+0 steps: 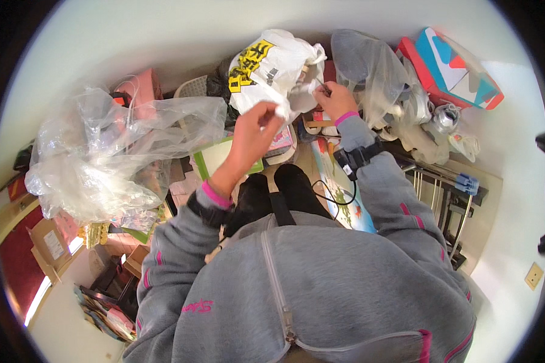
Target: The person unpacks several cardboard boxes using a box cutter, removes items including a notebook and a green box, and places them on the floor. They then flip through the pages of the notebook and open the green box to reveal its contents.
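A full white plastic bag [290, 54] with yellow and black printing leans against the wall in front of me. My left hand [256, 129] pinches a twisted white end of that bag between thumb and fingers. Just to the right of the bag's opening, my right hand [338, 100] is closed around a small dark tool [325, 88], perhaps scissors; my fingers hide most of it. Something brownish shows inside the bag's opening. Below my hands are a pink printed box [281, 139] and a green-edged white board [213, 156].
Clear plastic sheeting [100, 168] heaps up on the left, near a pink box [145, 90]. To the right are a bagged grey item [363, 59], a red and teal shoebox [458, 72], silver shoes [446, 117] and a metal rack [436, 181]. A cable [336, 202] hangs by my right wrist.
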A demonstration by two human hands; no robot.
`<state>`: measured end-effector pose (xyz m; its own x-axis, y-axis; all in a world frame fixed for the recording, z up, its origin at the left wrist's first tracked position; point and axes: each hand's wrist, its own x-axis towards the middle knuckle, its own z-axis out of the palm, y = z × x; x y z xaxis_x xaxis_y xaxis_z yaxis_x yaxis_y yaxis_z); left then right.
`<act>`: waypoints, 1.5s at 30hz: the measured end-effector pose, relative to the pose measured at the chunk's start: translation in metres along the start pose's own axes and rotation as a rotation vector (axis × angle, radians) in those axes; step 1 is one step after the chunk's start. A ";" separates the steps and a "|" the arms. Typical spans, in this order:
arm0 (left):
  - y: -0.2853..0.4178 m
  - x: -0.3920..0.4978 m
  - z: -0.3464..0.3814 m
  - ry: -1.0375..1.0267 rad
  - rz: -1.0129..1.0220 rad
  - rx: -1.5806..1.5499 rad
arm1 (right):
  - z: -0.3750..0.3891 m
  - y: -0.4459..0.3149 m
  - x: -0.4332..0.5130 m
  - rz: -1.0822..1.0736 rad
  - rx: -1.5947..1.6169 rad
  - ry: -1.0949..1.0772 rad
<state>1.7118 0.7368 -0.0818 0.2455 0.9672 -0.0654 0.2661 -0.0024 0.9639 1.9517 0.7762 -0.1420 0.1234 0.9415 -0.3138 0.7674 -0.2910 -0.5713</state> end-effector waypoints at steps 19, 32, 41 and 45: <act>-0.048 -0.012 -0.013 0.344 -0.160 -0.122 | 0.073 0.098 -0.115 0.112 0.172 -0.750; -0.145 -0.249 -0.026 0.385 -0.784 -0.386 | 0.265 0.089 -0.083 0.085 -0.133 -0.687; -0.172 -0.354 -0.053 0.405 -0.852 -0.332 | 0.376 0.078 -0.075 -0.003 -0.229 -0.380; -0.178 -0.365 -0.067 0.450 -0.775 -0.137 | 0.328 0.052 -0.095 -0.144 -0.261 -0.343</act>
<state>1.5125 0.4013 -0.2123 -0.3510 0.6930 -0.6297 0.0846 0.6932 0.7158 1.7739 0.6155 -0.3908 -0.1785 0.8456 -0.5032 0.8999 -0.0665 -0.4310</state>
